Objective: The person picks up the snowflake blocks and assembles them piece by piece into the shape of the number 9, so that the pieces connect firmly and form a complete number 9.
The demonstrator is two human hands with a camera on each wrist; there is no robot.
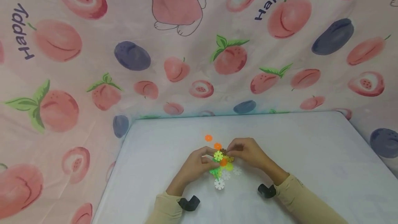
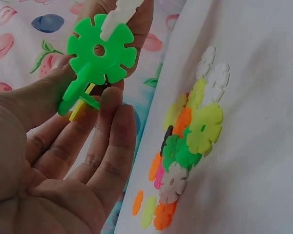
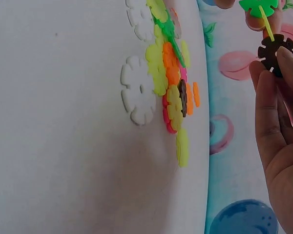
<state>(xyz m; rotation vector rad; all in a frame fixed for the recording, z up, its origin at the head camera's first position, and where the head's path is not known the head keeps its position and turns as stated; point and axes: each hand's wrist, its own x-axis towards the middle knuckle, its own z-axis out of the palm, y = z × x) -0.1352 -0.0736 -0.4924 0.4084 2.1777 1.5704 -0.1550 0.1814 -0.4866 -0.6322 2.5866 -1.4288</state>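
Left hand (image 1: 196, 161) grips the raised assembly at its green parts, fingers and thumb bent to it; exact contact is partly hidden by the large green notched disc (image 2: 85, 56). Right hand (image 1: 248, 150) pinches a brown notched disc (image 3: 269, 51) between thumb and fingers. A yellow disc (image 3: 267, 24), seen edge-on, spans between green and brown. A white disc (image 2: 121, 17) sits at the green disc's upper edge, and a narrow green piece (image 2: 74, 95) stands at its lower edge.

Below the hands, loose notched discs (image 2: 212, 122) in white, yellow, orange, green, pink and brown lie close together on the white tabletop (image 1: 140, 148), several overlapping. One orange disc (image 1: 208, 138) lies at the far side of the group. Beyond the table edge hangs a peach-printed cloth (image 1: 186, 44).

Progress, as judged: joining is under way. White, green and yellow parts appear slotted together; whether the brown disc is fully seated on the yellow cannot be told. The loose discs remain unjoined to the held assembly
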